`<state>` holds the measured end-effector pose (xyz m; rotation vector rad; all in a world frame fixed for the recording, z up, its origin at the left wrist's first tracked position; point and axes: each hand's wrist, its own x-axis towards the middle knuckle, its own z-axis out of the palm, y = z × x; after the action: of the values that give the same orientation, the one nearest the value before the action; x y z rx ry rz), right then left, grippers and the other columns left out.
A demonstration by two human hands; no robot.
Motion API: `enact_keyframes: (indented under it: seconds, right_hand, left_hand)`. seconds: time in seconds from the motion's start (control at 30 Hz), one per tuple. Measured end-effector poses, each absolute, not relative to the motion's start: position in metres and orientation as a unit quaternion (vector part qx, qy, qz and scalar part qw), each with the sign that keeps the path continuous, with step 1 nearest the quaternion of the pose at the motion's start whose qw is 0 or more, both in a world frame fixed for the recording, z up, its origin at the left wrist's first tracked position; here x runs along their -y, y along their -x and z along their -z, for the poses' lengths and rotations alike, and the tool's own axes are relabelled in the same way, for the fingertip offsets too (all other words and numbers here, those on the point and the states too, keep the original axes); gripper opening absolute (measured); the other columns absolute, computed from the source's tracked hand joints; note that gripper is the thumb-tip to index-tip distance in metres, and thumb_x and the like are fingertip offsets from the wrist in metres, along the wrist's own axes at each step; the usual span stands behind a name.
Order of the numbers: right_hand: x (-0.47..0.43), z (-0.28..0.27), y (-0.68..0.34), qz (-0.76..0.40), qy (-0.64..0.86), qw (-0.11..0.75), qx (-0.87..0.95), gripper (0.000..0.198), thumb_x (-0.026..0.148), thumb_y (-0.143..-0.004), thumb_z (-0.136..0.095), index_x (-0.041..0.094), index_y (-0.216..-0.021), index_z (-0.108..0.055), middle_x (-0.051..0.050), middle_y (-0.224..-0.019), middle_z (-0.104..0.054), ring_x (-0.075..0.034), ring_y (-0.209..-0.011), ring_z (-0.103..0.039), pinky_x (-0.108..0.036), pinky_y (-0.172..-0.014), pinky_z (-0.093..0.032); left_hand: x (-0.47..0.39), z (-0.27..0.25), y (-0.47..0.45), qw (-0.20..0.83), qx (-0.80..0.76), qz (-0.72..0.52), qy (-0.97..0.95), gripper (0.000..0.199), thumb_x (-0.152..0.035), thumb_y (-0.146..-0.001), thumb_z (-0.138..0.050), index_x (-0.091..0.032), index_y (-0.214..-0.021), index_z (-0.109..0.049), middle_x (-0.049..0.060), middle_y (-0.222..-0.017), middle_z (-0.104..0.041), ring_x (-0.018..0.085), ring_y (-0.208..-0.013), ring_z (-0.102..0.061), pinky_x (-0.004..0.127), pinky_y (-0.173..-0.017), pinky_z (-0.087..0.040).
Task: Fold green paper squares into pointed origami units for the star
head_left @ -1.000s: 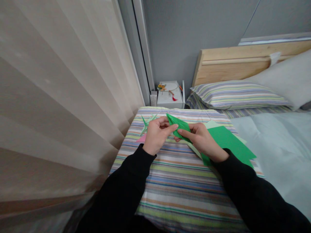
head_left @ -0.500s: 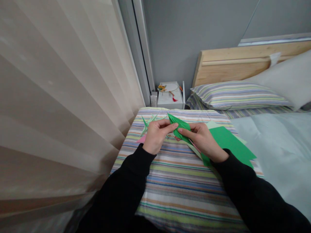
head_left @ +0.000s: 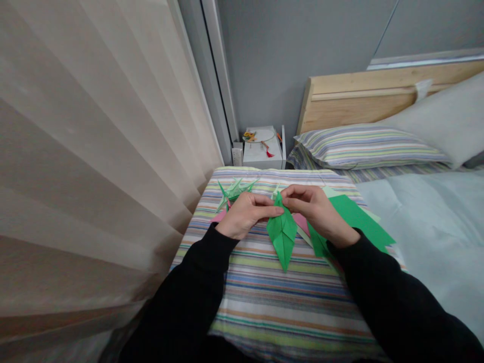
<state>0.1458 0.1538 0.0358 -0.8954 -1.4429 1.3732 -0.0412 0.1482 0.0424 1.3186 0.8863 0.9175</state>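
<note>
A folded green origami paper (head_left: 283,236), shaped like a long diamond, hangs with one point toward me. My left hand (head_left: 251,212) pinches it near the top, thumb lying across its front. At the upper tip, my right hand (head_left: 310,207) grips the right edge between thumb and fingers. Behind my left hand lie light green folded paper pieces (head_left: 236,189) with pointed ends, and a bit of pink paper (head_left: 219,217). Partly under my right forearm is a stack of green paper sheets (head_left: 359,222), with a pink sheet (head_left: 301,223) at its left.
A striped cloth (head_left: 295,307) covers the surface under my hands. A pale curtain (head_left: 94,151) hangs at the left. Behind stands a small white cabinet (head_left: 260,159) with small items on top. At the right are a bed (head_left: 431,217), a striped pillow (head_left: 370,146) and a wooden headboard (head_left: 340,106).
The green origami paper has turned from a slanted position to upright, its lower point now toward me. My right hand has moved up to its top tip, and my left thumb lies across it.
</note>
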Motion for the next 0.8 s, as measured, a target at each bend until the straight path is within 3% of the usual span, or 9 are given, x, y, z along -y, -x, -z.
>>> enact_keyframes:
  seconds: [0.23,0.47,0.67,0.8]
  right_hand:
    - [-0.1513,-0.0389,-0.1424,-0.577,0.378,0.444,0.571,0.025,0.033,-0.065,-0.088,0.019,-0.071,-0.068,0.004,-0.060,-0.059,-0.011,-0.053,-0.050,-0.027,-0.052,-0.041]
    - [-0.1514,-0.0330,-0.1390,-0.517,0.390,0.501,0.574,0.017,0.029,-0.071,-0.078,0.020,-0.066,-0.064,0.003,-0.055,-0.058,-0.012,-0.049,-0.053,-0.026,-0.048,-0.044]
    - [-0.1515,-0.0300,-0.1385,-0.513,0.392,0.503,0.575,0.023,0.037,-0.082,-0.073,0.019,-0.070,-0.067,0.002,-0.058,-0.061,-0.013,-0.051,-0.057,-0.028,-0.051,-0.050]
    - [-0.1517,-0.0307,-0.1389,-0.534,0.380,0.477,0.586,0.028,0.039,-0.074,-0.086,0.019,-0.074,-0.065,0.003,-0.062,-0.063,-0.012,-0.053,-0.057,-0.026,-0.049,-0.049]
  left_hand:
    - [-0.1495,-0.0420,0.0411,0.641,-0.380,-0.376,-0.550,0.031,-0.039,-0.059,-0.095,-0.017,-0.060,-0.075,-0.001,-0.054,-0.057,0.008,-0.049,-0.042,0.024,-0.046,-0.026]
    - [-0.1497,-0.0386,0.0409,0.643,-0.398,-0.386,-0.528,0.034,-0.041,-0.059,-0.096,-0.015,-0.066,-0.076,0.001,-0.057,-0.062,0.008,-0.050,-0.045,0.025,-0.049,-0.028]
    - [-0.1502,-0.0375,0.0386,0.608,-0.407,-0.412,-0.543,0.028,-0.037,-0.063,-0.094,-0.016,-0.068,-0.077,0.004,-0.064,-0.069,0.014,-0.059,-0.058,0.028,-0.057,-0.041]
    - [-0.1510,-0.0357,0.0383,0.541,-0.416,-0.443,-0.581,0.025,-0.037,-0.070,-0.089,-0.016,-0.066,-0.076,0.002,-0.063,-0.068,0.015,-0.060,-0.060,0.030,-0.061,-0.043]
